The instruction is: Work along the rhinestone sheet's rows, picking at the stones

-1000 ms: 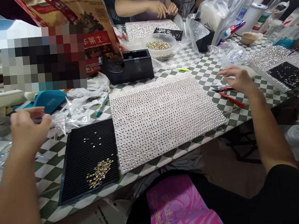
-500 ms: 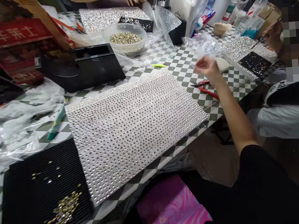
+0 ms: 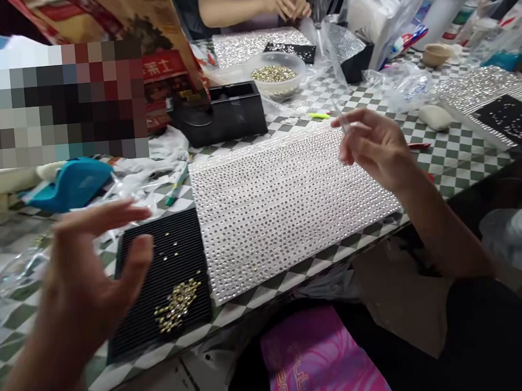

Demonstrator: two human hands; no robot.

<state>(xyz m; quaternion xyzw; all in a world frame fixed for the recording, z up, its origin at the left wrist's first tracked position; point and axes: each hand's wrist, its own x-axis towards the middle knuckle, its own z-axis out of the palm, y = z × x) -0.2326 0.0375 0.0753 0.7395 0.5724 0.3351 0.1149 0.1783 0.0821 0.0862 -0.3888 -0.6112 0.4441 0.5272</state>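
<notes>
A white sheet (image 3: 289, 211) covered in rows of small shiny rhinestones lies across the table in front of me. Over its right end, my right hand (image 3: 377, 147) pinches a thin, pale, see-through stick (image 3: 340, 114) that points up and away. My left hand (image 3: 97, 268) hovers at the left edge of a black ribbed tray (image 3: 135, 271), thumb and fingers apart with nothing between them. A heap of loose gold-toned rhinestones (image 3: 177, 304) sits on the tray's near part, and a few single stones are scattered higher up.
Behind the sheet stand a black box (image 3: 236, 113) and a clear bowl of rhinestones (image 3: 274, 77). A co-worker's hands (image 3: 291, 3) are at the far side. A green pen (image 3: 176, 184) and blue tape dispenser (image 3: 72, 183) lie left; a white lump (image 3: 435, 117) lies right.
My left hand has come into view beside the tray. My right hand has moved in over the sheet's right end, now with a thin stick in it. The view has swung left.
</notes>
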